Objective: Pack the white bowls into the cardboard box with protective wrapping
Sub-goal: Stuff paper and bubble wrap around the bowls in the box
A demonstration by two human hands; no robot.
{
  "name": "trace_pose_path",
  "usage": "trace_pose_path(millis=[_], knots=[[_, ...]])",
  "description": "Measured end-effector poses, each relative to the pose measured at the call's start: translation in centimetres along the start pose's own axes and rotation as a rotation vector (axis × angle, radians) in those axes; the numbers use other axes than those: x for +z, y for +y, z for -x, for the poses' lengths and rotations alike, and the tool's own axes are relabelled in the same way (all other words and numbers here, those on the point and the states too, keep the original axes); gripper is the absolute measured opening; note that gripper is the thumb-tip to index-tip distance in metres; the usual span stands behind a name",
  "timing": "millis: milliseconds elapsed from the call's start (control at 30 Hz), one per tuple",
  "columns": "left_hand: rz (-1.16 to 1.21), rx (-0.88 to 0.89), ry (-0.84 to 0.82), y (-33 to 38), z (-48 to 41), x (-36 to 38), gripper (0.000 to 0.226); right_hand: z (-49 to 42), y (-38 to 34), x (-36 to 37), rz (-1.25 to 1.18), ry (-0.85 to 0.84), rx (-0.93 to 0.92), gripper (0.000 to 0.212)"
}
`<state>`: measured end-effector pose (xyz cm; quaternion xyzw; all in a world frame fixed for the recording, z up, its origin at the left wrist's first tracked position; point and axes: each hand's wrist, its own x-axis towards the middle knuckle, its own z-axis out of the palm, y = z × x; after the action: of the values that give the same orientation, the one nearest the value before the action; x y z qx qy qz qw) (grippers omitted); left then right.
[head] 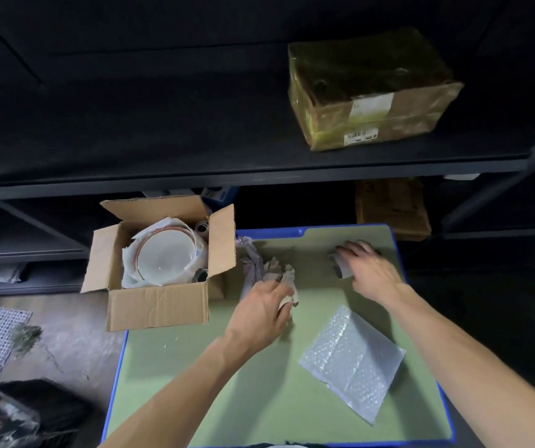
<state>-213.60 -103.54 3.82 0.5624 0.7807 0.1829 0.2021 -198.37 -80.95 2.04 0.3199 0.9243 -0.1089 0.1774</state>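
A: What is held by the left hand [261, 310]?

B: A wad of crumpled grey paper [253, 266] is gripped. The fingers are curled round its near end, and the rest trails away toward the cardboard box [159, 305].

A: And the right hand [367, 270]?

B: It is laid over a small dark object [340, 270] near the far edge of the green surface [195, 367]. The fingers are seen spread and fairly straight, but the hand is blurred, so whether the object is pinched or merely touched cannot be told.

A: What is that object?

B: It cannot be made out — only a dark and pale edge is shown at the thumb side.

A: Where is the white bowl [166, 257] found?

B: Inside the open box, which stands at the surface's far left corner with its flaps raised. The bowl is shown mouth up and glossy, with a thin reddish line at the rim. It is nested in white wrapping [128, 276], and whatever lies beneath it is hidden.

A: Is anything else seen on the surface?

B: A bubble wrap sheet [353, 360] is laid flat between the two forearms — apart from both hands.
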Motion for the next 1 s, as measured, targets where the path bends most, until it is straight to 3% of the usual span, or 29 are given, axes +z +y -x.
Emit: trace_pose_path(millis=[100, 200, 500, 800, 1000], knots=[[-0.010, -0.027, -0.002, -0.2, -0.1, 0.3, 0.029, -0.7, -0.1, 0.7, 0.107, 0.014, 0.028, 0.074], [-0.018, -0.039, 0.002, -0.2, -0.3, 0.5, 0.038, -0.3, -1.0, 1.2, 0.139, 0.086, 0.015, 0.055], [0.019, -0.019, -0.007, 1.3, -1.9, 0.3, 0.057, 3.9, -5.8, -0.5, -0.115, 0.250, -0.224, 0.031], [0.287, -0.094, 0.116, 3.1, -0.3, -3.3, 0.024, 6.7, -9.8, -3.6, -0.308, 0.254, -0.329, 0.024], [0.428, -0.156, 0.213, 2.1, 1.8, -5.5, 0.020, 7.8, -11.6, -5.9, -0.439, 0.143, -0.334, 0.030]])
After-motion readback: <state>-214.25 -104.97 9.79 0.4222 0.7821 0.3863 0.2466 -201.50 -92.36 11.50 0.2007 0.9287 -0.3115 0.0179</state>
